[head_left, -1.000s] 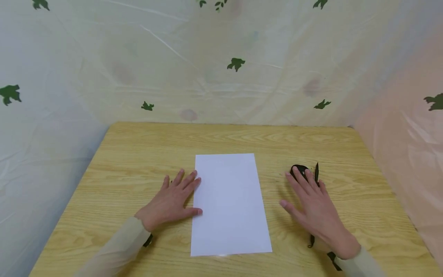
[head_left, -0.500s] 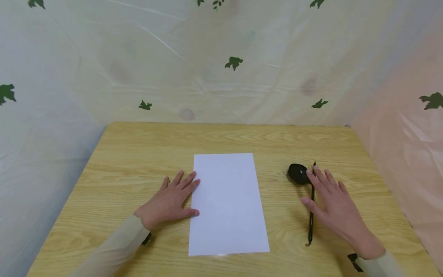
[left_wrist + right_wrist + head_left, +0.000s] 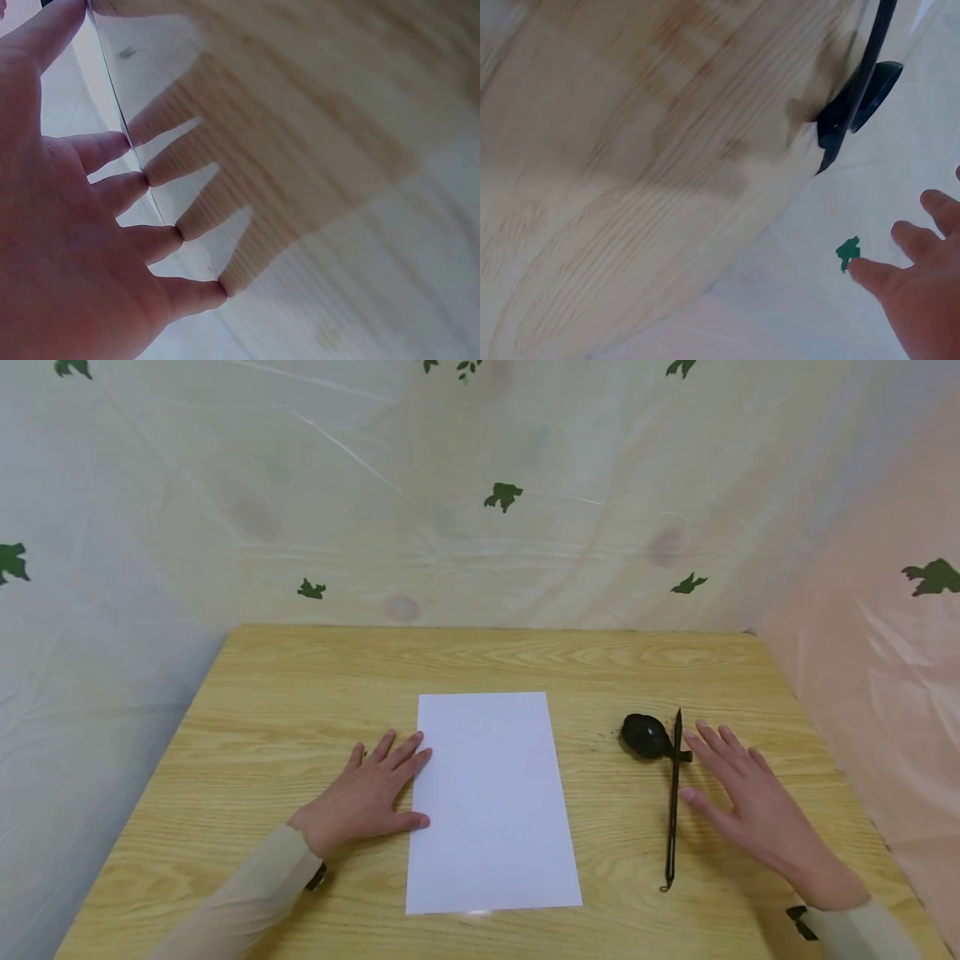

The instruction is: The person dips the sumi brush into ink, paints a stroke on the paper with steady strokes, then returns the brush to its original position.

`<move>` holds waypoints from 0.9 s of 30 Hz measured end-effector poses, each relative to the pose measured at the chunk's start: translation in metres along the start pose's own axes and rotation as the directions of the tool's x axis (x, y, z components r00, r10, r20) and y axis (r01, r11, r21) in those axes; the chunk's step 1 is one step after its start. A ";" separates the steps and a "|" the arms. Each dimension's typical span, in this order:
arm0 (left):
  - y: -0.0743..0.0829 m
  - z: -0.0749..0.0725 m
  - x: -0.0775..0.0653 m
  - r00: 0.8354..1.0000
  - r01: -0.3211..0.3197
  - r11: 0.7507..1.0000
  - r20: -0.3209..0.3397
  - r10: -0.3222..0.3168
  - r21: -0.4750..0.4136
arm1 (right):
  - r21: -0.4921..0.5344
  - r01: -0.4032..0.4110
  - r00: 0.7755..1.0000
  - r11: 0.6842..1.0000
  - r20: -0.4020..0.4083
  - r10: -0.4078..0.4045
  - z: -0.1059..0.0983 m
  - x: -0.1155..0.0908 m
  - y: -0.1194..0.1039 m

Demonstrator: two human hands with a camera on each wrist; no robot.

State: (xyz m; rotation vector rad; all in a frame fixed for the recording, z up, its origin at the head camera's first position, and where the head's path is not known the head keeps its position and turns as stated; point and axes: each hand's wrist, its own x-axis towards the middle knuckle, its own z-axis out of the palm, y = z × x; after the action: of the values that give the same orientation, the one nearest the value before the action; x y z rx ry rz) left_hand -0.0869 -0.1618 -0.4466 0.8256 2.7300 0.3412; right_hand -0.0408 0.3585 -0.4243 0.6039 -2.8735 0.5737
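Note:
A blank white sheet of paper (image 3: 491, 802) lies upright in the middle of the wooden table. My left hand (image 3: 367, 802) rests spread at its left edge, with the thumb and fingertips on the paper. In the left wrist view the left hand (image 3: 82, 217) shows its fingertips down on the surface. To the right lies a thin black brush (image 3: 672, 814), its pointed tip away from me, propped across the short handle of a small round black ink dish (image 3: 643, 737). My right hand (image 3: 765, 810) hovers just right of the brush, fingers spread and holding nothing.
The wooden table (image 3: 315, 668) ends at a pale curtain (image 3: 420, 518) with green bird shapes at the back. A pinkish curtain (image 3: 862, 677) borders the right side. Small dark specks lie beside the dish. A dark strap (image 3: 801, 922) shows at the right wrist.
My right hand has moved right, from over the ink dish and brush to beside them, uncovering both. The left hand stays at the paper's edge. The view has shifted slightly.

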 end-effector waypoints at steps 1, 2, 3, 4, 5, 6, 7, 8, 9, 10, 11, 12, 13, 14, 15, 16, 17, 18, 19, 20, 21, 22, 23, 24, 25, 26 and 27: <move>0.000 0.000 0.000 1.000 0.000 1.000 0.000 0.000 -0.003 | 0.005 0.007 1.000 1.000 0.006 -0.007 0.000 0.000 0.002; 0.000 -0.001 0.000 1.000 0.002 1.000 0.002 -0.002 -0.005 | 0.008 0.013 1.000 1.000 0.011 -0.013 -0.001 0.000 0.005; 0.000 -0.001 0.000 1.000 0.003 1.000 0.003 -0.003 -0.008 | 0.006 0.021 1.000 1.000 0.015 -0.021 -0.001 -0.001 0.007; 0.000 -0.001 0.000 1.000 0.004 1.000 0.005 -0.004 -0.011 | 0.011 0.027 0.999 1.000 0.021 -0.027 -0.002 -0.001 0.010; 0.001 -0.002 0.000 1.000 0.005 1.000 0.006 -0.004 -0.013 | 0.013 0.033 0.999 0.999 0.025 -0.033 -0.002 -0.001 0.012; 0.000 -0.002 0.000 1.000 0.005 1.000 0.008 -0.005 -0.014 | 0.012 0.041 0.999 0.999 0.028 -0.041 -0.002 -0.002 0.013; 0.000 -0.002 0.000 1.000 0.005 1.000 0.009 -0.005 -0.013 | 0.011 0.049 0.998 0.999 0.028 -0.049 -0.002 -0.002 0.015; 0.000 -0.002 0.000 1.000 0.005 1.000 0.010 -0.005 -0.014 | 0.011 0.055 0.998 0.998 0.030 -0.055 -0.003 -0.002 0.016; 0.000 -0.002 0.000 1.000 0.004 1.000 0.011 -0.004 -0.014 | 0.011 0.058 0.998 0.998 0.035 -0.058 -0.003 -0.002 0.017; 0.000 -0.002 0.000 1.000 0.004 1.000 0.012 -0.004 -0.016 | 0.008 0.060 0.997 0.998 0.041 -0.060 -0.003 -0.002 0.018; 0.000 -0.002 0.000 1.000 0.004 1.000 0.012 -0.003 -0.016 | 0.001 0.058 0.997 0.998 0.044 -0.058 -0.002 -0.003 0.019; 0.000 -0.002 0.000 1.000 0.003 1.000 0.013 -0.003 -0.016 | -0.002 0.059 0.997 0.998 0.047 -0.059 -0.002 -0.003 0.019; 0.000 -0.002 -0.001 1.000 0.004 1.000 0.011 -0.004 -0.015 | -0.007 0.061 0.997 0.998 0.051 -0.060 -0.001 -0.003 0.020; 0.000 -0.002 -0.001 1.000 0.005 1.000 0.011 -0.005 -0.017 | -0.013 0.066 0.996 0.998 0.054 -0.065 0.000 -0.002 0.021; -0.001 -0.002 -0.001 1.000 0.006 1.000 0.011 -0.006 -0.018 | -0.026 0.078 0.995 0.997 0.058 -0.076 0.001 -0.002 0.022; -0.001 -0.002 -0.001 1.000 0.007 1.000 0.011 -0.007 -0.020 | -0.037 0.093 0.994 0.995 0.059 -0.091 0.002 -0.002 0.022; -0.001 -0.002 -0.002 1.000 0.008 1.000 0.011 -0.008 -0.020 | -0.047 0.111 0.992 0.993 0.060 -0.108 0.003 -0.001 0.023; -0.001 -0.001 -0.002 1.000 0.009 1.000 0.011 -0.009 -0.022 | -0.059 0.136 0.989 0.989 0.061 -0.132 0.005 -0.001 0.025; -0.001 -0.001 -0.002 1.000 0.010 1.000 0.011 -0.010 -0.023 | -0.076 0.162 0.986 0.984 0.062 -0.157 0.006 0.000 0.026; -0.001 -0.001 -0.002 1.000 0.011 1.000 0.013 -0.011 -0.023 | -0.090 0.187 0.981 0.978 0.062 -0.182 0.007 0.000 0.028; -0.001 0.000 -0.002 1.000 0.011 1.000 0.012 -0.011 -0.024 | -0.103 0.212 0.977 0.972 0.062 -0.206 0.009 0.001 0.029; -0.001 0.000 -0.002 1.000 0.011 1.000 0.011 -0.011 -0.023 | -0.110 0.233 0.972 0.966 0.059 -0.227 0.010 0.001 0.031; -0.001 0.000 -0.002 1.000 0.012 1.000 0.011 -0.011 -0.024 | -0.120 0.254 0.967 0.960 0.058 -0.248 0.012 0.001 0.033; -0.001 0.000 -0.002 1.000 0.011 1.000 0.010 -0.011 -0.025 | -0.129 0.275 0.961 0.953 0.056 -0.270 0.013 0.001 0.034; -0.001 0.000 -0.002 1.000 0.011 1.000 0.009 -0.011 -0.026 | -0.135 0.296 0.955 0.946 0.055 -0.291 0.014 0.002 0.036; -0.001 0.000 -0.002 1.000 0.010 1.000 0.008 -0.010 -0.029 | -0.144 0.317 0.949 0.938 0.053 -0.312 0.015 0.002 0.038; 0.000 0.000 -0.001 1.000 0.009 0.999 0.007 -0.009 -0.032 | -0.152 0.337 0.942 0.929 0.050 -0.333 0.016 0.002 0.039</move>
State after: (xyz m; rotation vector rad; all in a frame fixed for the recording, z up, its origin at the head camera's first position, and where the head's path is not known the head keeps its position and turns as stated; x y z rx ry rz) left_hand -0.0862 -0.1628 -0.4464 0.8043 2.7137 0.3787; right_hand -0.0599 0.3843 -0.4517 1.0495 -2.7093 0.2832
